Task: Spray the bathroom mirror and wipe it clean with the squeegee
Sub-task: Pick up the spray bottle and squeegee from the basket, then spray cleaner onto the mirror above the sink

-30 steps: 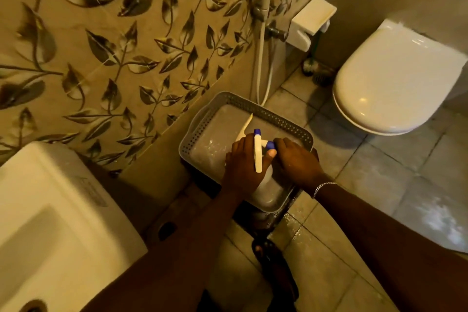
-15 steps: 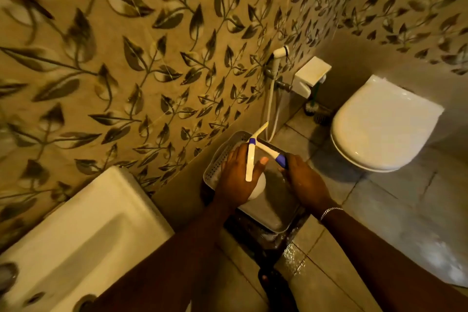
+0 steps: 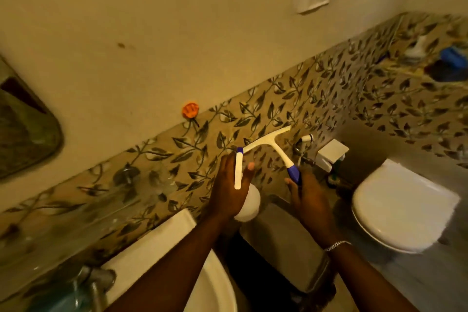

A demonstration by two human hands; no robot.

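My left hand grips a white spray bottle with a blue-tipped white trigger head, held up in front of the leaf-patterned wall. My right hand holds a white squeegee by its blue handle end, the blade pointing up and away. The two hands are close together at chest height. A corner of the mirror shows at the far left edge, well left of both hands.
A white sink with a metal tap lies below left. The grey basket sits on the floor under my hands. A white toilet stands at right, with a hand shower and an orange hook on the wall.
Both hands have lifted the spray bottle and squeegee out of the grey basket and raised them. My view has swung upward toward the wall, bringing the mirror's corner into sight.
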